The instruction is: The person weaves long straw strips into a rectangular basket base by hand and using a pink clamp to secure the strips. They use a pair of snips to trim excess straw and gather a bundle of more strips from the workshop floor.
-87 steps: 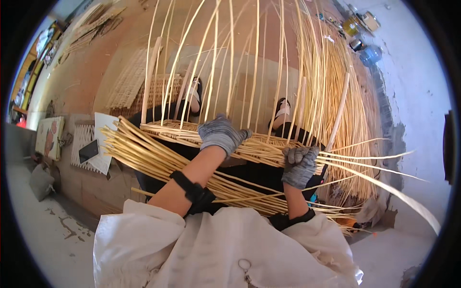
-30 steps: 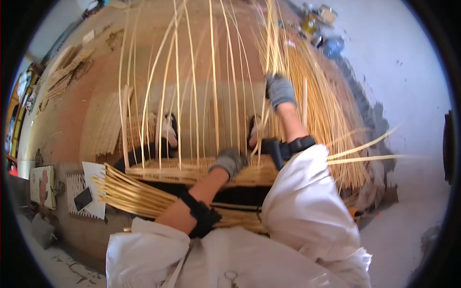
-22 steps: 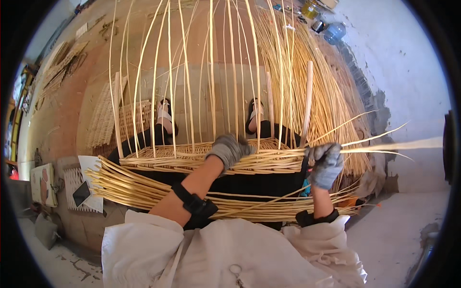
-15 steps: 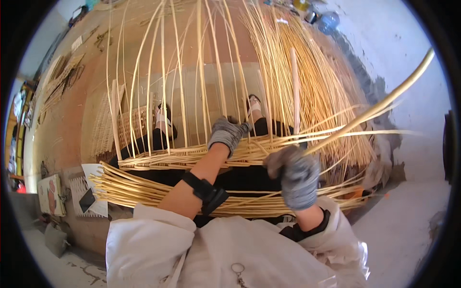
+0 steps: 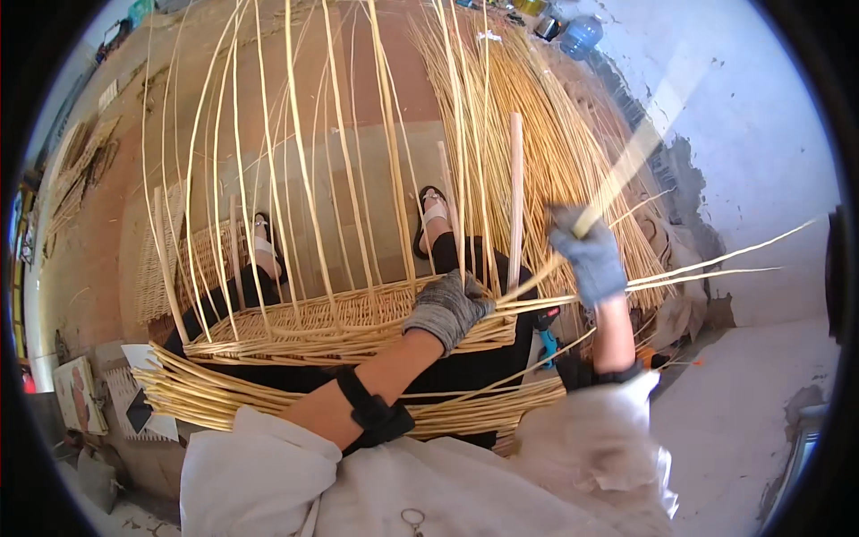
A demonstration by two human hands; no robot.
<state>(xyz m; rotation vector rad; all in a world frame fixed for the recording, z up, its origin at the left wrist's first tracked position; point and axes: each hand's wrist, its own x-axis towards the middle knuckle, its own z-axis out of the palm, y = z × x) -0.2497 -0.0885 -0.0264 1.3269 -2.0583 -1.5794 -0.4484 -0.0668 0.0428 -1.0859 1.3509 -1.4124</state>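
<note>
A partly woven wicker basket [image 5: 376, 309] lies across my lap, with tall thin willow stakes and thick posts [image 5: 516, 179] standing up from it. My left hand [image 5: 452, 309], in a grey knitted glove, is closed on the weave and rods near the basket's right corner. Out to the right, my gloved right hand [image 5: 592, 259] grips a pale willow rod [image 5: 617, 182], smeared by motion. That rod slants from the corner up past the hand. Two more loose rods [image 5: 707, 267] stick out rightward from the corner.
A bundle of rods [image 5: 206, 389] lies across my lap, nearer me than the basket. A large pile of willow rods [image 5: 546, 125] covers the floor ahead right. A teal-handled tool [image 5: 548, 345] sits beside the corner. Beyond the pile are a blue water jug [image 5: 582, 36] and a wall [image 5: 761, 170].
My right hand has swung farther away and slightly right with the rod, which now points more steeply upward. My left hand has shifted along the weave to the right corner. The view has shifted right.
</note>
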